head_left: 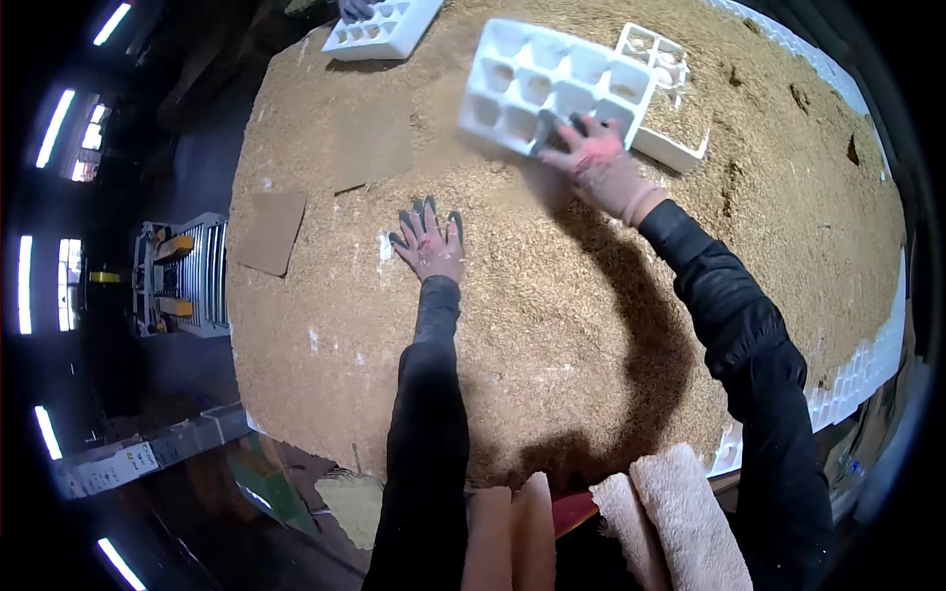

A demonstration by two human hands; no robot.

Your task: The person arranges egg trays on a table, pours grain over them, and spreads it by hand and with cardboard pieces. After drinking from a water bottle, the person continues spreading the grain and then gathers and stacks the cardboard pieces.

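My left hand (432,246), in a glove with dark fingertips, lies with fingers spread on the layer of loose tan husks (532,325). My right hand (599,165), gloved and marked with red on the back, grips the near edge of a white foam tray (537,57) with rows of round-bottomed cells. That tray is slightly blurred and appears raised and tilted, its cells facing me. Some of my right fingers are hidden at the tray's edge. Beside it, to the right, another white foam tray (680,148) sits in the husks, partly filled with them.
At the top left, another person's gloved hand (357,10) touches a white foam tray (382,37). Two flat brown cardboard pieces (272,232) (372,143) lie on the husks. White foam trays (872,355) line the right border. A roller conveyor (202,276) stands to the left.
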